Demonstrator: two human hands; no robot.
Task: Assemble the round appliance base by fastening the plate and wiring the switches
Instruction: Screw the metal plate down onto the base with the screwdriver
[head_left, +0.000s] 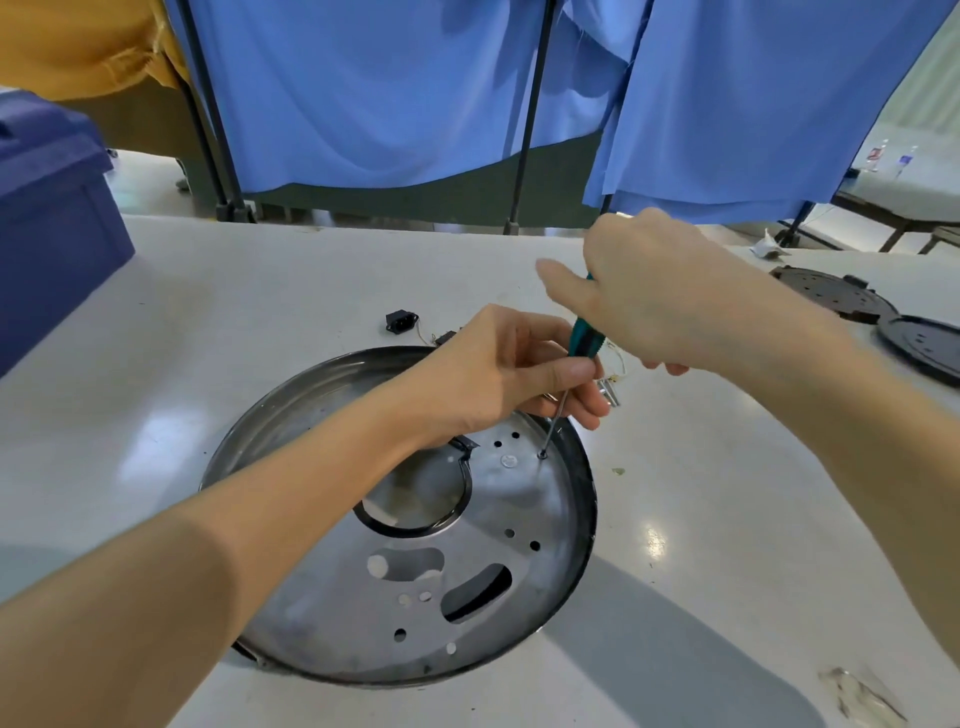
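Screwdriver gripped at its handle by right hand, shaft pinched by left hand, tip on a screw in the round plate.

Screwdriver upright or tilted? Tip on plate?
Tilted, handle leaning right. Screwdriver tip meets the plate at a hole; right hand grips the handle, left hand pinches the shaft.

Base: we find it on the table, centre.
Plate: in the base.
Socket: behind the base.
Bin: to our left.
Discs: far right, well apart from our base.
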